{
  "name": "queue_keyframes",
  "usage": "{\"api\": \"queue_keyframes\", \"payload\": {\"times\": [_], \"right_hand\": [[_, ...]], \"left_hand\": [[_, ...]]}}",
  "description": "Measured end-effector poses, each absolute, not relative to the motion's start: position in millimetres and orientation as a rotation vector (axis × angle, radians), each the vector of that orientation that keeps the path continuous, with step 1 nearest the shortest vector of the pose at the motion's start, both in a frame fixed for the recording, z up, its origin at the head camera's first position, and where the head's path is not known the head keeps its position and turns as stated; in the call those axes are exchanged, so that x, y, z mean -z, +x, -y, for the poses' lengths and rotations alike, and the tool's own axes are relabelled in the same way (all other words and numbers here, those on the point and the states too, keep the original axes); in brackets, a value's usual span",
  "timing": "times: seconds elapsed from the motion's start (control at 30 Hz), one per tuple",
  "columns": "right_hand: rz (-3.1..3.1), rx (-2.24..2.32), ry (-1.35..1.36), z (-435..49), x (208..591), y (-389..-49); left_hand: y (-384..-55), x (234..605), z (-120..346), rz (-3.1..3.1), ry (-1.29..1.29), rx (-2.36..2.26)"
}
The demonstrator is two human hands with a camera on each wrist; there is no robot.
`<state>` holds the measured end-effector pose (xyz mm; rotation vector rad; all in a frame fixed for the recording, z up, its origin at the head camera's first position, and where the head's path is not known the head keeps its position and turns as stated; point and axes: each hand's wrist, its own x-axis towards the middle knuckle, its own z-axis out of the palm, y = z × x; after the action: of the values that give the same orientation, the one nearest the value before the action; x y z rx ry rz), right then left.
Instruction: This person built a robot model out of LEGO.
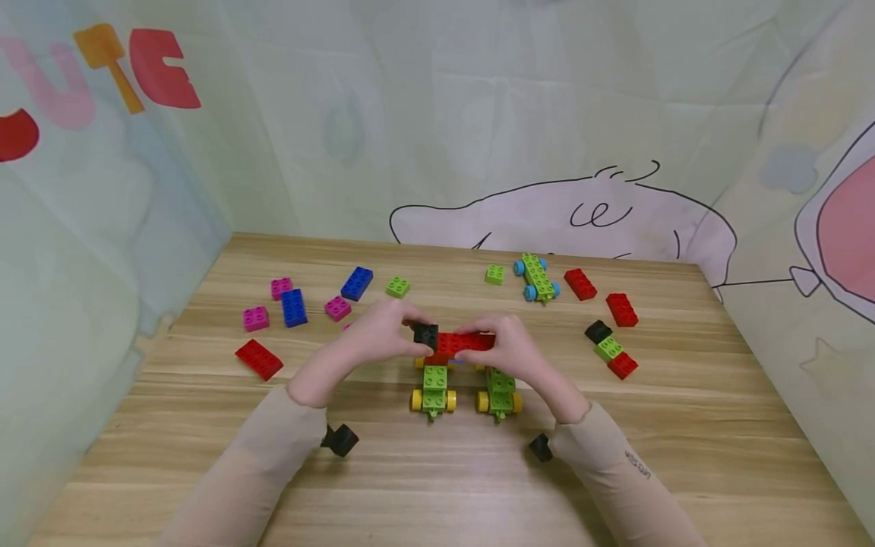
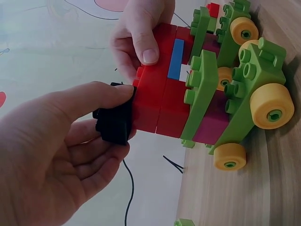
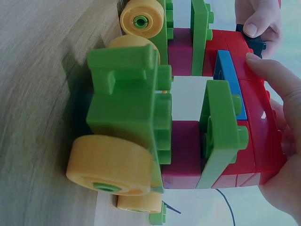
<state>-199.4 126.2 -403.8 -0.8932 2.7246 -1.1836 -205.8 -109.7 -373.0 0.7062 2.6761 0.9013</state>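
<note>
My left hand (image 1: 383, 333) pinches a black brick (image 2: 115, 125) between thumb and fingers, right at the left end of the top red bricks (image 2: 153, 94). The right hand (image 1: 509, 346) holds those red bricks at their right end, its thumb (image 3: 268, 70) along their side. Under them the build spans two green wheeled bases, a left one (image 1: 434, 401) and a right one (image 1: 500, 404), both with yellow wheels. Between bases and red bricks sit purple bricks (image 3: 183, 146) and green plates (image 2: 202, 89). A blue brick (image 3: 230, 84) bridges the gap in the middle.
Pink bricks (image 1: 256, 318), blue bricks (image 1: 294, 308) and a red brick (image 1: 259, 359) lie at the left. At the back right stands a green car base (image 1: 536, 278) with blue wheels, near red bricks (image 1: 622, 310) and a black brick (image 1: 598, 331). Fabric walls (image 1: 478, 137) border the table.
</note>
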Motion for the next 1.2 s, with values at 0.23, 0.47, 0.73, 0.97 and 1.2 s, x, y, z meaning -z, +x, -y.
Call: {"api": "queue_keyframes", "payload": {"times": [0.23, 0.47, 0.73, 0.97, 1.2], "right_hand": [[-2.730, 1.187, -0.892, -125.8, 405.5, -199.4], [-2.723, 1.193, -0.887, -125.7, 403.9, -198.2], [-2.726, 1.193, -0.878, -125.7, 404.1, -198.5], [-2.721, 1.192, -0.880, -125.0, 404.7, -199.0], [-2.713, 1.187, -0.896, -125.4, 402.4, -198.1]], "left_hand": [[-205.3, 367.3, 108.3, -2.679, 0.736, -0.857], [-205.3, 364.8, 106.9, -2.686, 0.773, -0.837], [-207.5, 363.8, 105.7, -2.686, 0.773, -0.800], [-207.6, 367.0, 107.5, -2.674, 0.768, -0.842], [-206.1, 369.1, 107.6, -2.691, 0.800, -0.819]]}}
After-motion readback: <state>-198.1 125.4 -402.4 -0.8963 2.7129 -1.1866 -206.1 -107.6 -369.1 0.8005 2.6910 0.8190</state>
